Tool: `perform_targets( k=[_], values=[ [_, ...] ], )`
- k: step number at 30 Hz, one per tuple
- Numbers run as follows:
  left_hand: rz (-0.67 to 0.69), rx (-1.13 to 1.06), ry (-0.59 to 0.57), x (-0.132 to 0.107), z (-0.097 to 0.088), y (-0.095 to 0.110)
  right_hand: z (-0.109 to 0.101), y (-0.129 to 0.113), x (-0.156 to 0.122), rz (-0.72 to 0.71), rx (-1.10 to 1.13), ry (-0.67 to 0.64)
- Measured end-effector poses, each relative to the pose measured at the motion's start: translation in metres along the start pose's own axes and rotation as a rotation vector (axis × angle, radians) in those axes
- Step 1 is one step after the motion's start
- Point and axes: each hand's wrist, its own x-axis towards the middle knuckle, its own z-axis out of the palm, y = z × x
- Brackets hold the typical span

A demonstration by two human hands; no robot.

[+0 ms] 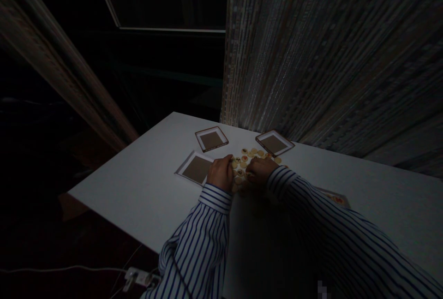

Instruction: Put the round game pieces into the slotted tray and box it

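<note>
A cluster of round, pale Chinese chess pieces [244, 158] lies on the white table, some showing red or black characters and others plain. At the left edge of this cluster rests my left hand [220, 173], its fingers loosely bent and partly apart, with no piece seen in it. From the right, my right hand [261, 171] reaches over the pieces with curled fingers; a pale Chinese chess piece [248, 176] shows at its fingertips. Both hands hide part of the cluster. Just left of my left hand is a shallow open box [190, 155] with a grey-brown bottom, partly covered by that hand.
Two more shallow trays, a left one [226, 142] and a right one [292, 146], stand near the table's back edge. A box with red-marked pieces [338, 200] sits partly behind my right forearm. A power strip [138, 277] hangs below the white table [138, 183]. Curtains border the back.
</note>
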Motion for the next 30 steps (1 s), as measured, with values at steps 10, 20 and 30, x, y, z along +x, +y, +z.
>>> perform_targets(
  k=[10, 20, 30],
  values=[
    [0.018, -0.033, 0.027, -0.001, 0.0, -0.006, -0.006, -0.006, -0.003, 0.004, -0.018, 0.009],
    [-0.082, -0.176, 0.197, 0.0, -0.009, -0.006, -0.013, -0.003, -0.009, 0.009, -0.038, 0.125],
    [-0.105, -0.279, 0.196, -0.002, -0.01, 0.001, -0.019, -0.002, -0.023, -0.009, 0.003, 0.245]
  ],
)
